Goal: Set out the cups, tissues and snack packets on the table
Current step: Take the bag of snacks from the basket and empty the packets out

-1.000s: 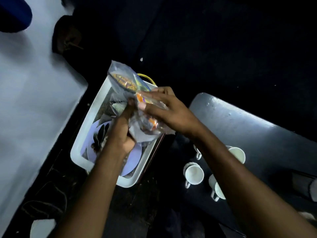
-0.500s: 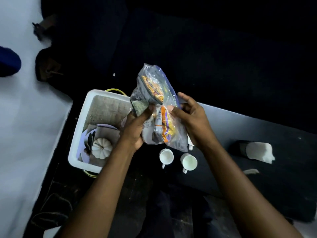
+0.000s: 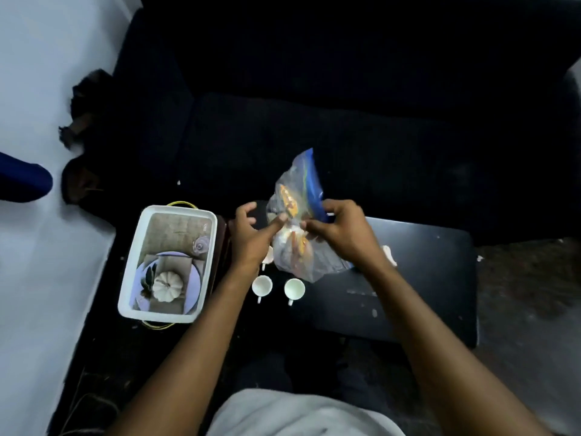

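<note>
I have the clear snack bag [image 3: 297, 234] up off the table [image 3: 424, 278], held over its far left corner, at about twelve o'clock from the two cups [image 3: 262, 285] that stand side by side near the front edge. My right hand [image 3: 341, 232] has its fingers [image 3: 309, 227] clamped on the bag's middle, just under the blue zip strip, while my left hand [image 3: 248, 234] pinches the plastic with thumb and forefinger, the other fingers spread loose. The step, as I judge it, is getting the orange packets out of the bag or setting the bag down; I would keep the right-hand pinch firm, since thin plastic slips and sags, and bring it down toward three o'clock of the cups, where the dark top is bare, so the hanging bottom does not knock a cup over. A third cup seems half hidden behind the bag, and something white, perhaps the tissues, pokes out past my right wrist; I cannot tell for sure. The table is low, black and scuffed with pale flecks. At nine o'clock a white tray [image 3: 138, 256] with a pumpkin print sits on the dark floor, and a dark sofa fills twelve o'clock.
</note>
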